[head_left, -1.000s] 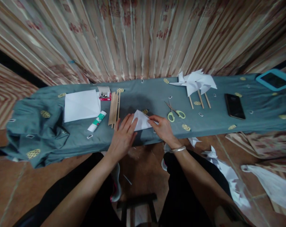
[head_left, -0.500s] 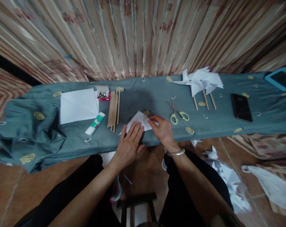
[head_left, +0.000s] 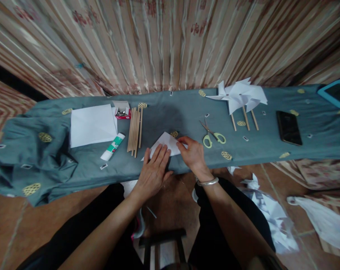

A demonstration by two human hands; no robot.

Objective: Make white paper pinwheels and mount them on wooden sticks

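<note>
A folded white paper (head_left: pixel 167 143) lies on the grey-blue cloth (head_left: pixel 175 112) near the bench's front edge. My left hand (head_left: pixel 155 168) lies flat on the paper's lower left part with fingers spread. At the right corner of the paper, my right hand (head_left: pixel 193 153), with a bangle on the wrist, pinches and presses it down. Green-handled scissors (head_left: pixel 212 135) lie just right of my right hand.
Left of the paper lie a bundle of wooden sticks (head_left: pixel 135 128), a glue stick (head_left: pixel 113 147), a small red box of pins (head_left: pixel 122 111) and white sheets (head_left: pixel 92 124). Paper pinwheels (head_left: pixel 240 96) on sticks, a black phone (head_left: pixel 289 127) and a blue-framed tablet (head_left: pixel 337 93) are at right. Paper scraps (head_left: pixel 267 208) litter the floor.
My left hand slid down and left along the paper toward the bench's front edge. My right hand stayed on the paper's right corner. The view shifted slightly.
</note>
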